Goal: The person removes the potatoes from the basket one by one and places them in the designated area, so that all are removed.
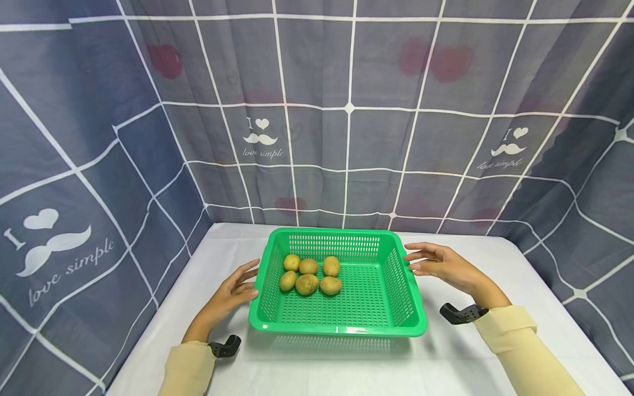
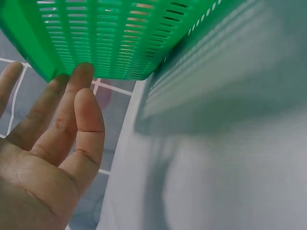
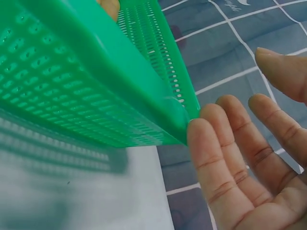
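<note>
Nearest, the left hand [image 1: 229, 295] and right hand [image 1: 448, 268] are flanking the two short sides of the green basket [image 1: 371, 300], fingers loosely extended and clamping nothing, tips at or just beside the rim, contact being hard to tell; the step seems to be handling the basket from both sides, the next move calling for either an even grip or a clean release. The basket is apparently sitting on the white bench [image 1: 490, 253], six potatoes [image 1: 307, 284] lying in its left half, the gridded curtain [image 1: 322, 137] hanging beyond.
</note>
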### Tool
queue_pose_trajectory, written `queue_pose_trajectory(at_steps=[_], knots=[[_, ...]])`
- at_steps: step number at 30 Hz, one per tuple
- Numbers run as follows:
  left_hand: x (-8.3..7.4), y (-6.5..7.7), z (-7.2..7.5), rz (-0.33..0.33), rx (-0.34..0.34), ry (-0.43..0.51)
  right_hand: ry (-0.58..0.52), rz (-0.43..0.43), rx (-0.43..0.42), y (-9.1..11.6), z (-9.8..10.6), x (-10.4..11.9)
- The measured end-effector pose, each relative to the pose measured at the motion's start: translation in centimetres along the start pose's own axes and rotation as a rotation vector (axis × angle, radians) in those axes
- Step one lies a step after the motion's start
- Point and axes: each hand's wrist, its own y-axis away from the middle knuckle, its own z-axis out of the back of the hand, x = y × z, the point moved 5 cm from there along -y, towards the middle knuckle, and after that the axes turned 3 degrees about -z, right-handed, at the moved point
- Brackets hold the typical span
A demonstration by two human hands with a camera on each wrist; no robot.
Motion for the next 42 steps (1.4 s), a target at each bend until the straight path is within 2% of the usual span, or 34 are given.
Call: queue_pose_trajectory(at_steps=[6, 11, 17, 24, 33, 42], knots=[[0.5, -0.9, 0.1, 0.021, 0.036, 0.02, 0.02, -0.026, -0.005, -1.2, -0.5, 0.1], [0.7, -1.9, 0.1, 0.047, 0.03, -0.005, 0.029, -0.03, -0.024, -2.1, -0.6, 0.5], [0.8, -2.5, -0.3, 0.041, 0.037, -0.007, 0.019, -0.036, -0.043, -3.2, -0.7, 0.9], [1.2, -2.4, -0.6, 0.024, 0.034, 0.01, 0.022, -0.062, -0.038, -4.4, -1.1, 1.4], [1.8, -2.2, -0.8, 0.004, 0.01, 0.034, 0.019, -0.077, 0.041, -6.1, -2.1, 1.7], [2.0, -2.2, -0.8, -0.01, -0.015, 0.032, 0.064, -0.081, 0.053, -8.0, -3.0, 1.5]])
